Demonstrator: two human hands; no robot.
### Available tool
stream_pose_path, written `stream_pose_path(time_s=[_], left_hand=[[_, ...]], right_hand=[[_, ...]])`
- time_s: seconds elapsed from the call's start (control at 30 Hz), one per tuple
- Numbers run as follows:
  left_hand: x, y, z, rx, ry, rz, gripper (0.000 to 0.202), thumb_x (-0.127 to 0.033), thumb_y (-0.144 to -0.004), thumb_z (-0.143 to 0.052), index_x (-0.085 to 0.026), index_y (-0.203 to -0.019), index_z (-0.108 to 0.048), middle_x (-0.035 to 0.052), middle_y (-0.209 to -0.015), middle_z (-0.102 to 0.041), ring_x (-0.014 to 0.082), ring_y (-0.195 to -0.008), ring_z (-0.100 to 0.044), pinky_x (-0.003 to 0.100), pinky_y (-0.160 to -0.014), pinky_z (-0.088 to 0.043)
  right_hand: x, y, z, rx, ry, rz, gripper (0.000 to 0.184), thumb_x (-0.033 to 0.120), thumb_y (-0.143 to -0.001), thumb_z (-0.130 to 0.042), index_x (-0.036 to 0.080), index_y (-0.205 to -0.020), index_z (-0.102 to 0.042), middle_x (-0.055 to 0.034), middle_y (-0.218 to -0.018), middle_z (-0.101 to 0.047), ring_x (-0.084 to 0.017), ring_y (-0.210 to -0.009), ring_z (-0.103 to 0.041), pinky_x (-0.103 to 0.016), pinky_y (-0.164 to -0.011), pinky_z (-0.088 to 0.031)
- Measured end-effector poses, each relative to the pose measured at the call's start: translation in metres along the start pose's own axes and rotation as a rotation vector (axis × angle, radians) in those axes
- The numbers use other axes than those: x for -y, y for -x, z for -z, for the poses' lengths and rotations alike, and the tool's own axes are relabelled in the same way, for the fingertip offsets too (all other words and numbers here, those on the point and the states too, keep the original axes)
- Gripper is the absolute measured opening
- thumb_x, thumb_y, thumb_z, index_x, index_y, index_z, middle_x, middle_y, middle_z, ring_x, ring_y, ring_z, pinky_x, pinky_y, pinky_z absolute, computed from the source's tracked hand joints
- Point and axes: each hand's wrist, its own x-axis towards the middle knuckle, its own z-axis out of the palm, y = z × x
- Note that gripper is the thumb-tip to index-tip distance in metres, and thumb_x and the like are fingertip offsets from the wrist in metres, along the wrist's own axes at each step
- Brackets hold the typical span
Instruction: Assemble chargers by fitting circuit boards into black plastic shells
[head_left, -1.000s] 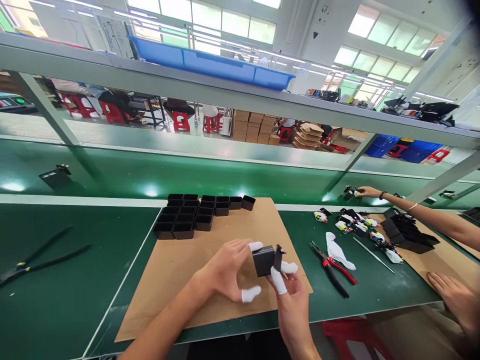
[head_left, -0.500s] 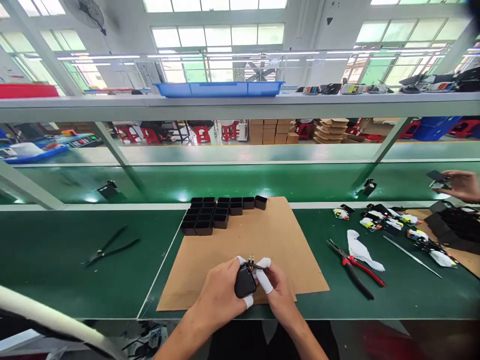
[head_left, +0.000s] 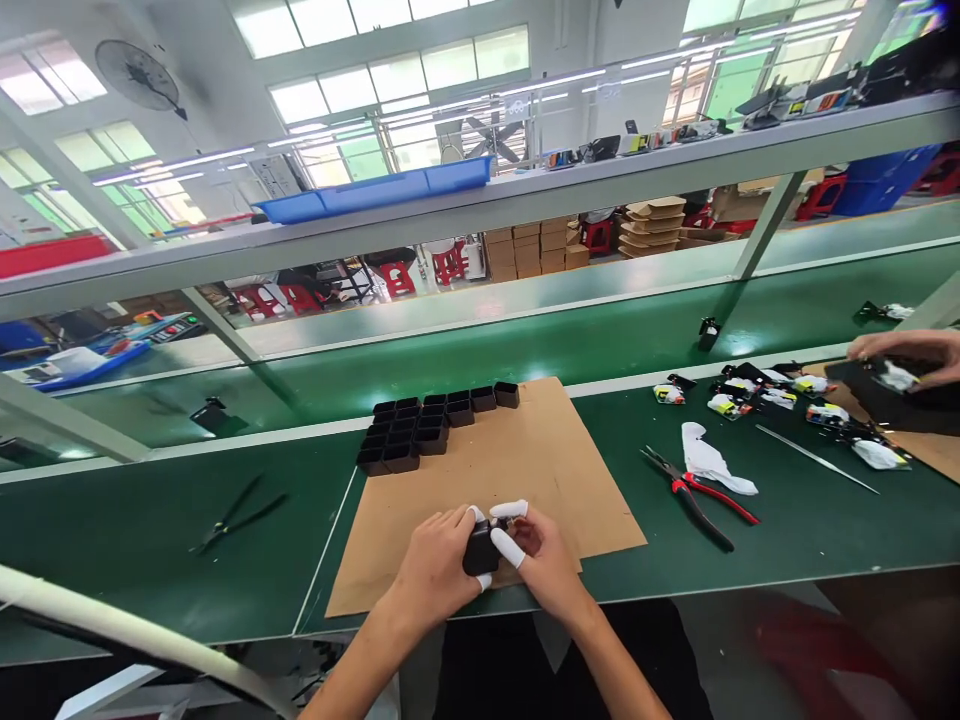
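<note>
My left hand [head_left: 439, 560] is closed around a small black plastic housing [head_left: 478, 552], held low over the near part of a brown cardboard sheet [head_left: 517, 470]. Pressed against the housing's upper right end, my right hand [head_left: 544, 560] pinches a small part there, mostly covered by the fingers. White finger cots cover several fingertips on both hands. Beyond them, several open black boxes [head_left: 401, 457] stand packed together at the sheet's far left.
Red-handled pliers [head_left: 694, 492], a white cloth-like piece [head_left: 709, 460] and a thin metal tool [head_left: 817, 458] lie right, near wired parts [head_left: 729, 405]. Dark-handled pliers [head_left: 232, 522] lie left. A co-worker's hand [head_left: 919, 355] holds a part far right. A shelf [head_left: 555, 190] crosses overhead.
My view has tilted. The metal prongs seen on the housing are now covered by my right fingers, which have closed in. The co-worker's hand has moved lower.
</note>
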Motion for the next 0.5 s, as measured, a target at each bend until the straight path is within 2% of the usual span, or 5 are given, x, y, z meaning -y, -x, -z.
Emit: stream_pose_path(time_s=[0.1,0.27,0.4,0.5], left_hand=[[0.000,0.000,0.001,0.002,0.015,0.007,0.033,-0.017,-0.069,-0.068,-0.028,-0.084,-0.041,0.0018,-0.086,-0.071,0.0270,-0.077,-0.069,0.037,-0.068,-0.042],[0.006,0.006,0.000,-0.002,0.059,0.039,0.030,-0.016,-0.069,-0.067,-0.027,-0.087,-0.047,0.0022,-0.086,-0.071,0.0272,-0.078,-0.069,0.036,-0.068,-0.042],[0.010,0.011,-0.005,-0.011,0.145,0.045,0.032,-0.019,-0.072,-0.071,-0.026,-0.101,-0.059,0.0041,-0.095,-0.076,0.0298,-0.087,-0.073,0.039,-0.076,-0.049],[0.007,0.013,-0.008,-0.021,0.249,0.052,0.043,-0.025,-0.078,-0.076,-0.028,-0.118,-0.062,0.0027,-0.107,-0.079,0.0275,-0.093,-0.076,0.038,-0.083,-0.055]], right_hand=[[-0.002,0.000,0.004,-0.063,-0.015,-0.003,0.041,0.046,-0.077,-0.095,0.020,-0.107,-0.084,-0.0041,-0.090,-0.078,-0.021,-0.082,-0.072,-0.034,-0.082,-0.063],[-0.002,-0.002,0.005,-0.112,-0.047,-0.009,0.040,0.049,-0.080,-0.093,0.019,-0.104,-0.083,-0.0034,-0.082,-0.077,-0.020,-0.073,-0.072,-0.034,-0.073,-0.063],[0.000,-0.002,0.003,-0.104,-0.046,0.003,0.039,0.046,-0.078,-0.095,0.020,-0.105,-0.084,-0.0050,-0.091,-0.079,-0.023,-0.085,-0.073,-0.036,-0.085,-0.063],[-0.001,0.000,0.005,-0.082,-0.067,0.023,0.046,0.051,-0.085,-0.090,0.023,-0.120,-0.080,-0.0079,-0.106,-0.081,-0.025,-0.099,-0.075,-0.040,-0.097,-0.060]])
